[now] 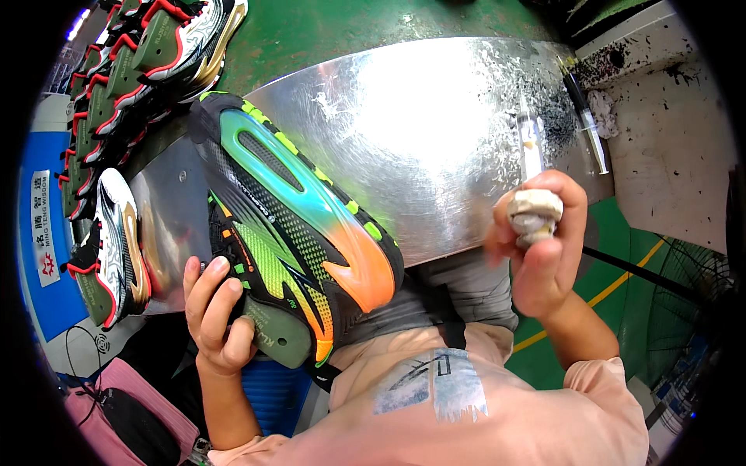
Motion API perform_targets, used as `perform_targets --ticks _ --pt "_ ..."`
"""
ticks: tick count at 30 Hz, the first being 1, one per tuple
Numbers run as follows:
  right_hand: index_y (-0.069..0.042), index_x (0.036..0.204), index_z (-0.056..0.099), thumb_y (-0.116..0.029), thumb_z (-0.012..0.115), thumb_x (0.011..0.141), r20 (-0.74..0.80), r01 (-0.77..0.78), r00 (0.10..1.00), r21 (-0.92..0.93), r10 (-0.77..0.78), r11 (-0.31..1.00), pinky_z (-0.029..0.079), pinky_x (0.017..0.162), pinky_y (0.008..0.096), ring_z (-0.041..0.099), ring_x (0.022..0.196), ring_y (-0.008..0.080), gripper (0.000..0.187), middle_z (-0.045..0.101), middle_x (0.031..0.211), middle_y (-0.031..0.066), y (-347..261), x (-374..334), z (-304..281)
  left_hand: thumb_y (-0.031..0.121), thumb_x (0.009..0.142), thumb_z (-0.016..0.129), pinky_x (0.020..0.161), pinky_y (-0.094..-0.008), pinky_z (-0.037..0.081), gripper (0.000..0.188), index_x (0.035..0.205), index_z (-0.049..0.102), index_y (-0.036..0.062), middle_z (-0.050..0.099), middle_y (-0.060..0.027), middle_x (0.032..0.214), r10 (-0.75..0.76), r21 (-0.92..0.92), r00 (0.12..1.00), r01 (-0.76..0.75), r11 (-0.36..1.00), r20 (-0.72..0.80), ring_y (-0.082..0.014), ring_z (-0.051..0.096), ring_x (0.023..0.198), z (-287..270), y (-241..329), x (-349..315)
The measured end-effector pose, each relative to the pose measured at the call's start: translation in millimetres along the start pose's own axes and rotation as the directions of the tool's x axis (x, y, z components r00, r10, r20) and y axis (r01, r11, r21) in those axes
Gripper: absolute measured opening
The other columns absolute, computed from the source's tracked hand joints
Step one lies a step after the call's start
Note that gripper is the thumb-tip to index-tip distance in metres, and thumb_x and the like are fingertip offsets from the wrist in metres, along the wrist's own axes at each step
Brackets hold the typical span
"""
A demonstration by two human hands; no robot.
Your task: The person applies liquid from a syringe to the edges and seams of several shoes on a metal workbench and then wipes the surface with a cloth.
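Observation:
A sneaker [268,268] in black and lime green, with a sole side fading from teal to orange, lies on its side across the near left part of the metal table. A dark green shoe last [278,335] fills its opening. My left hand [216,311] grips the shoe at that opening, fingertips on the upper. Raised over the table's near right edge, my right hand [548,260] is closed round a crumpled off-white lump [535,215], and its fingers are partly blurred. Just beyond that hand is a clear syringe [530,147]; whether the fingers touch it is hidden.
A second syringe with dark contents [584,116] lies at the right of the smudged metal table [435,225]. Next to it is a white wad [602,114]. White sneakers with lasts [175,46] are stacked at the far left, and another sneaker [116,248] stands nearer.

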State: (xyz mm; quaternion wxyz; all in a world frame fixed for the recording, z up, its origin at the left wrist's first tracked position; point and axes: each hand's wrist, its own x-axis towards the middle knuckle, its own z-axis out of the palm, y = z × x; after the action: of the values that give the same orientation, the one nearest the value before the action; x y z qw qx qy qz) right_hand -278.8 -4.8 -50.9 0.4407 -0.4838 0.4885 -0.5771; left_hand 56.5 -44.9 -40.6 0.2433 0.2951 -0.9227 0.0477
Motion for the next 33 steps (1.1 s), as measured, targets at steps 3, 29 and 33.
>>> perform_targets --ticks 3,29,33 --pt "-0.007 0.127 0.031 -0.049 0.06 0.088 0.247 0.24 0.935 0.09 -0.255 0.967 0.053 0.063 0.0328 0.062 0.071 0.0216 0.065 0.054 0.081 0.0105 -3.2 16.4 14.9 0.004 0.083 0.06 0.1 -0.061 0.043 0.025 0.089 0.036 0.0089 0.053 -0.0137 0.108 -0.005 -0.004 1.0 0.005 1.0 0.014 -0.0382 0.059 0.107 -3.2 -0.4 2.0" --pt "-0.003 0.133 0.039 -0.038 0.053 0.098 -0.174 0.186 0.973 0.199 -0.153 0.962 0.048 0.062 0.027 0.063 0.079 0.0142 0.051 0.056 0.086 0.0056 12.6 39.2 -31.7 0.001 0.068 0.064 0.083 -0.0457 0.054 0.021 0.088 0.059 0.0038 0.063 -0.0123 0.101 0.398 0.166 0.915 -0.404 0.9 0.071 -0.032 0.061 0.097 10.9 -75.7 211.7" --pt "-0.005 0.119 0.055 -0.034 0.068 0.088 0.021 0.164 0.985 -0.406 -0.171 0.899 0.048 0.059 0.0291 0.062 0.073 0.0178 0.044 0.058 0.081 0.0083 12.9 44.2 -63.6 -0.002 0.068 0.063 0.087 -0.0406 0.049 0.022 0.089 0.057 0.0015 0.06 -0.0109 0.105 0.584 0.199 0.77 -0.634 0.748 0.256 -0.0317 0.057 0.1 65.0 -151.8 352.3"
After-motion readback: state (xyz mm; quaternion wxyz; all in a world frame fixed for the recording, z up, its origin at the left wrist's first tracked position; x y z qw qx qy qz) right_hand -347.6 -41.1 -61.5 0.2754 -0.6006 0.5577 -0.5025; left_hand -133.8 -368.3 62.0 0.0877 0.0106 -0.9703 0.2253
